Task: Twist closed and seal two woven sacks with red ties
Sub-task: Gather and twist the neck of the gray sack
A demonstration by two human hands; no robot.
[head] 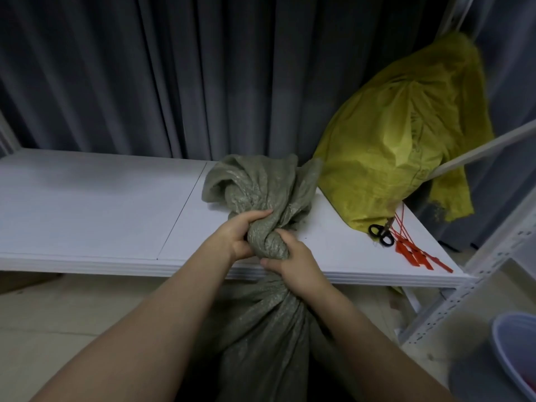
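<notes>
Now your left hand (pixel 240 230) and right hand (pixel 293 262) both clamp the grey-green sack's (pixel 261 320) twisted neck at the shelf's (pixel 101 204) front edge; yellow sack (pixel 400 146) and red ties (pixel 414 253) occupy its right corner.

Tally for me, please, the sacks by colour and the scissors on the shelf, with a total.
Grey-green sack: 1, neck gripped by left hand and right hand
Yellow sack: 1
Scissors: 1
Total: 3
The red ties overlap too much to count.
</notes>
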